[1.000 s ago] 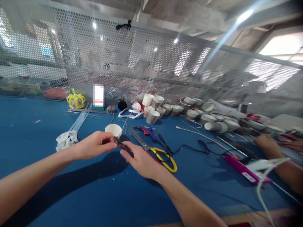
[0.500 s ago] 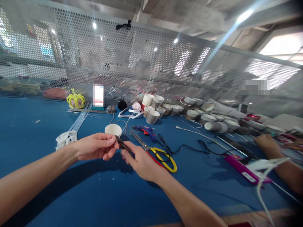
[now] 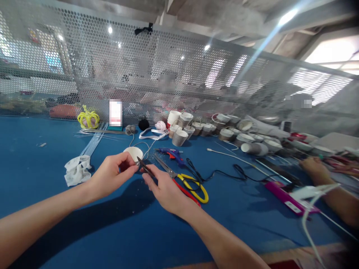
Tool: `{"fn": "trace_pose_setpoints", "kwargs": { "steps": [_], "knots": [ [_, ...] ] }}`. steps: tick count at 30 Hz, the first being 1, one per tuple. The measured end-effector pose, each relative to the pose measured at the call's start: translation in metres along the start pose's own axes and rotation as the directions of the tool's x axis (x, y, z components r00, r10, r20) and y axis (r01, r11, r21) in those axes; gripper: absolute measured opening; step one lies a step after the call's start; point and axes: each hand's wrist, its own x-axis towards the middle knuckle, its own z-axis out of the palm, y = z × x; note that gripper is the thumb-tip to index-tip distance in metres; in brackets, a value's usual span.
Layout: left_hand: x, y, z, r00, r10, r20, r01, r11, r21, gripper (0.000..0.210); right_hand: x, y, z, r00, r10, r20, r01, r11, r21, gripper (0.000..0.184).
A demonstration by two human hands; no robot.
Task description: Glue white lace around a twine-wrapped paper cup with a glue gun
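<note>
My right hand (image 3: 165, 188) is closed round a slim dark pointed tool (image 3: 146, 167) that looks like tweezers. The tool's tip reaches the fingertips of my left hand (image 3: 119, 172). Thumb and index finger there are pinched together on something too small to name. Just behind the left fingers stands a white paper cup (image 3: 134, 152), partly hidden by them. Grey cord (image 3: 149, 149) lies beside the cup and runs back to a small ball of it. Scissors (image 3: 182, 183) with red and yellow handles lie to the right of my right hand.
A blue glue gun (image 3: 172, 154) with a black cable lies behind the scissors. Several wrapped cups (image 3: 179, 137) line the back. White ribbon (image 3: 78, 170) lies left, near a yellow ornament (image 3: 88, 118). Another person's hand (image 3: 315, 170) is at right, by a purple box (image 3: 284, 198).
My left hand has turned, its fingers now pointing down more in a pinch by the cup. My right hand keeps the tool at about the same place. The view has shifted slightly.
</note>
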Motion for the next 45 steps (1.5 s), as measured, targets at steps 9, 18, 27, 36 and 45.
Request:
{"fn": "trace_pose_setpoints", "kwargs": {
  "steps": [9, 18, 27, 36, 45],
  "knots": [
    [-0.002, -0.002, 0.003, 0.812, 0.581, 0.052, -0.407, 0.5, 0.764, 0.027, 0.001, 0.002, 0.011, 0.999, 0.045, -0.017, -0.045, 0.999, 0.021, 0.022],
    [0.007, 0.013, -0.049, 0.839, 0.481, 0.252, -0.54, 0.792, 0.286, 0.017, -0.002, -0.006, -0.009, 0.945, 0.093, 0.314, -0.141, 0.981, 0.133, 0.026],
    [0.013, 0.004, -0.041, 0.716, 0.583, 0.385, -0.697, 0.631, 0.341, 0.026, -0.005, -0.009, -0.023, 0.815, -0.012, 0.579, -0.254, 0.891, 0.375, 0.029],
    [0.013, 0.008, -0.048, 0.972, 0.114, 0.206, -0.175, 0.934, 0.311, 0.024, -0.002, -0.008, -0.028, 0.978, 0.04, 0.203, -0.058, 0.995, 0.084, 0.035],
    [0.013, 0.007, -0.031, 0.926, -0.214, 0.312, 0.235, 0.972, -0.031, 0.019, 0.0, -0.001, -0.014, 0.997, -0.049, -0.052, 0.032, 0.956, -0.292, 0.032]
  ]
}}
